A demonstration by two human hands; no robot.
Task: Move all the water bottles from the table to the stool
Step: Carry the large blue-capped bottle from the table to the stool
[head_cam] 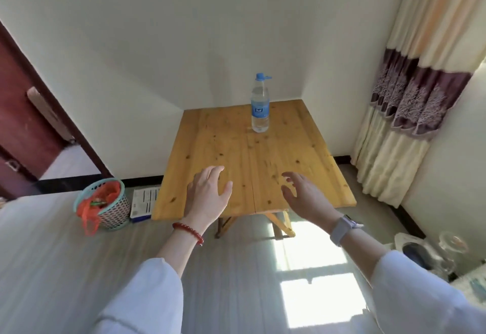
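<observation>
Sleeves (147, 299) in pale white filling the 6 o'clock edge, both forearms reaching up toward 12. Left hand (207, 197) hovering over the near edge of the table (236, 154), palm down, fingers spread wide and relaxed, holding nothing; red bead bracelet (188, 232) sitting on that wrist. Right hand (305, 197) hovering at the same height just to 3 o'clock of it, turned palm inward, fingers loosely curved and spread wide, also holding nothing; grey-strapped watch (343, 229) sitting on that wrist. Hands staying apart, not touching each other; contact with the tabletop not resolvable. Water bottle (260, 103) standing upright on the far part of the table, toward 12 o'clock from the hands and well apart from both; clear body, blue label, blue cap. Table being pale knotty wood with a seam running down its middle, pushed into the wall corner, folding legs showing under the near edge. Mesh basket (105, 204) with teal rim sitting on the floor at 9 o'clock of the table, orange-red bag spilling out of it; flat printed box (144, 203) lying between basket and table. Dark red door (26, 128) standing at 9 to 10 o'clock. Curtain (405, 102), cream with purple band, hanging at 2 to 3 o'clock. Sunlight patch (315, 275) falling on the floor at 5 o'clock. Blurry white and glass items sitting at 4 o'clock, not identifiable.
</observation>
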